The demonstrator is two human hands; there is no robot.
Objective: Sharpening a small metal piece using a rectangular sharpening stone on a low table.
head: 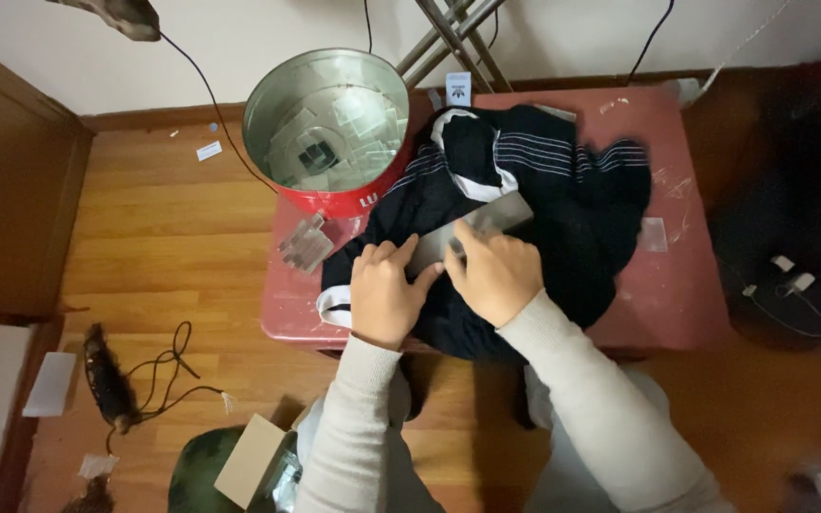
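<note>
A dark navy garment (563,204) with thin white stripes and a white-trimmed collar lies bunched on a small red table (677,285). A grey flat card (486,228) rests on the garment. My left hand (387,290) presses on the cloth at the card's lower left end, fingers spread. My right hand (494,271) lies on the card's lower part, fingers curled over its edge. Both arms wear cream sleeves.
A round metal tin (330,123) with red outer wall stands on the table's far left corner, holding clear flat pieces. Grey clips (304,242) lie beside it. Black cables (159,370) run over the wooden floor at left. A dark bag (791,237) sits at right.
</note>
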